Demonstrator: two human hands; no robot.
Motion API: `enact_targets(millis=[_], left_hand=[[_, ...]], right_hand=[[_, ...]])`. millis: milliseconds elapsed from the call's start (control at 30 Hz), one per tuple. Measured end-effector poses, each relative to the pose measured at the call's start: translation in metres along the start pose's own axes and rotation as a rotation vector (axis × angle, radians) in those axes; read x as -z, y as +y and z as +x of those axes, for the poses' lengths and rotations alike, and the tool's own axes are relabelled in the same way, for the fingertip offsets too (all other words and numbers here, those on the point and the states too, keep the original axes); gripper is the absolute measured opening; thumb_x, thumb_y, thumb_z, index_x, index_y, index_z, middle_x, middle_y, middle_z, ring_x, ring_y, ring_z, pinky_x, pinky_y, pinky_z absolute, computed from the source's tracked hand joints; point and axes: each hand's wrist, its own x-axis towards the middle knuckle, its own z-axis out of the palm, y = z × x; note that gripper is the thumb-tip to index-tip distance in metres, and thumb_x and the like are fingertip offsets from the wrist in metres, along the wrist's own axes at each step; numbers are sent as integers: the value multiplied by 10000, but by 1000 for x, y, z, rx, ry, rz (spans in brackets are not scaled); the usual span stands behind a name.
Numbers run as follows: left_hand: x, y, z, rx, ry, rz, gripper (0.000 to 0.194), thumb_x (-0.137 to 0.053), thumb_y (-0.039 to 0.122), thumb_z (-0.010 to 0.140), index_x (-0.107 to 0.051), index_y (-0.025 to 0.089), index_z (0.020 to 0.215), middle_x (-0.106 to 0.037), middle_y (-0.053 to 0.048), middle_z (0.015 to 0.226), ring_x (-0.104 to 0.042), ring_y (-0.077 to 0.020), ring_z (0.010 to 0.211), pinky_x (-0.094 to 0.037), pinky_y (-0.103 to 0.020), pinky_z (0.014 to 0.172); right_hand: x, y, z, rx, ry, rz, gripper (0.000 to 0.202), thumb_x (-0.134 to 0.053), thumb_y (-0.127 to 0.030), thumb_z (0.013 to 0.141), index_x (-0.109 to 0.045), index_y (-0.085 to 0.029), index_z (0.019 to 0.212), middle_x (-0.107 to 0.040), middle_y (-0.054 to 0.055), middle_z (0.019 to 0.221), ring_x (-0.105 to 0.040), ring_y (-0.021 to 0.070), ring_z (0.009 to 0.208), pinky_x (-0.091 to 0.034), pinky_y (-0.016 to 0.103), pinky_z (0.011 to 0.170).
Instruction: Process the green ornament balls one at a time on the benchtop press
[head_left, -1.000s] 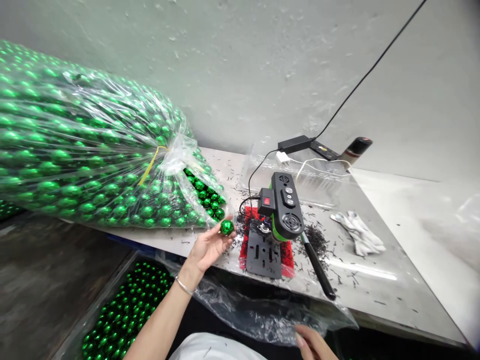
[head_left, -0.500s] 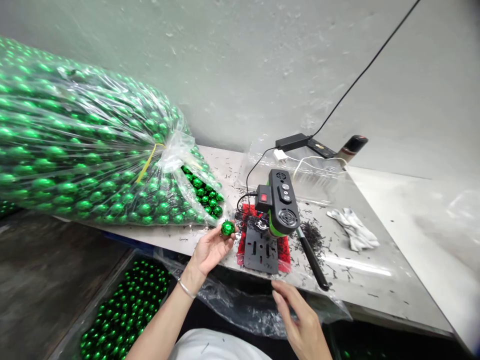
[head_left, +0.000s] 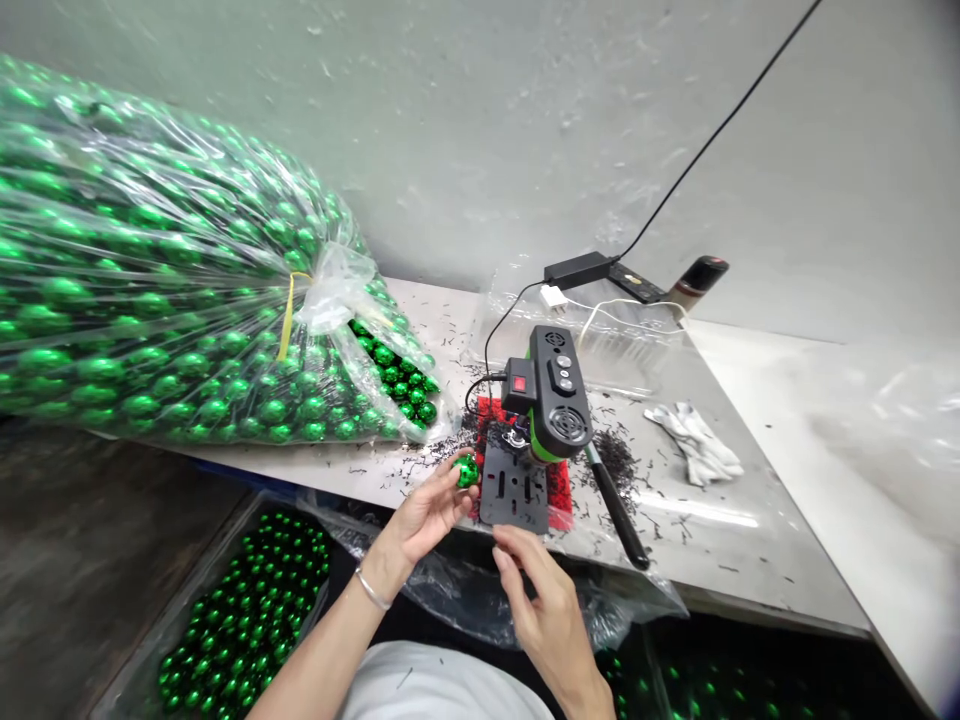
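Observation:
My left hand (head_left: 426,522) pinches a shiny green bauble (head_left: 466,471) between thumb and fingertips, just left of the machine's base plate (head_left: 516,478). Close by on the right, my right hand (head_left: 541,590) is in front of the plate's near edge, fingers curled together; whatever they hold, if anything, is too small to make out. Above the plate stands a small black and green drill-like machine (head_left: 562,400) with a red switch and a black lever handle (head_left: 621,512). A red mat (head_left: 561,495) shows under the plate.
A huge clear bag of green baubles (head_left: 172,300) lies at left, its mouth open toward the machine. Below the table is a lined bin of baubles (head_left: 247,610). White gloves (head_left: 694,442), black shavings (head_left: 616,460), a clear plastic tray (head_left: 510,310) and a black power adapter (head_left: 577,269) lie on the table.
My right hand has moved left and up, closer to my left hand. The bauble has shifted slightly right and down, still in my left fingers. The whole view has turned a little.

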Motion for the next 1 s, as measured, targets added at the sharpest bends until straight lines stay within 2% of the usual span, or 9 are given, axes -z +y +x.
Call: enact_targets(millis=[167,300,400,500,600,733,833,900,1000], left_hand=[[0,0,0,-70,33,42,384,-710,114,852,-661,179,1227,-731,-72,961,-727,-161,841,-567,-184,643],[0,-2,3,-162,101,201,459,-779,165,807,-650,187,1246,-721,-38,875,-704,-118,707,-518,-157,553],[-2,-6,7,-241,193,347,480,-854,225,729,-652,169,1161,-695,-13,799,-709,-131,668,-535,-182,565],[-3,-11,14,-318,240,451,506,-905,299,644,-638,176,1056,-681,1,810,-725,-157,720,-573,-231,647],[-4,-17,25,-382,212,613,517,-875,379,657,-656,185,1082,-694,-4,875,-708,-148,747,-573,-259,719],[-4,-28,40,-462,152,971,474,-774,395,747,-693,182,1163,-741,-49,936,-693,-207,847,-556,-345,839],[-6,-34,46,-582,141,1230,407,-778,337,743,-726,216,1128,-748,-74,1032,-672,-265,960,-504,-426,963],[-8,-37,46,-653,119,1304,351,-800,311,736,-742,239,1075,-742,-84,1067,-642,-295,1038,-450,-459,1038],[-13,-37,45,-676,55,1302,288,-811,291,743,-752,249,1021,-721,-107,1107,-605,-324,1104,-382,-486,1100]], right_hand=[[9,7,-5,-18,55,-63,210,-539,-163,945,-676,-192,1101,-756,76,1038,-744,155,963,-617,231,854],[29,14,-3,-60,167,-137,215,-561,-184,940,-678,-200,1120,-756,76,1064,-740,178,987,-626,267,852],[41,16,2,-90,304,-156,243,-576,-181,931,-671,-207,1153,-746,82,1056,-736,199,962,-634,319,826],[44,14,9,-28,481,-142,414,-633,-167,894,-596,-226,1303,-699,108,1164,-724,206,921,-641,360,778],[42,9,19,96,590,-136,649,-713,-164,837,-473,-243,1436,-601,142,1314,-703,199,932,-651,336,707],[40,1,34,190,575,-187,643,-703,-184,850,-466,-250,1444,-594,135,1299,-679,237,1063,-656,311,676],[40,-3,38,198,574,-203,579,-647,-157,882,-483,-258,1428,-621,118,1246,-675,242,1091,-658,317,680],[40,-3,37,191,575,-213,566,-629,-133,886,-493,-263,1420,-623,114,1245,-665,244,1110,-664,342,724],[40,-2,33,176,575,-231,552,-615,-123,890,-500,-263,1411,-621,120,1263,-653,251,1128,-666,384,780]])
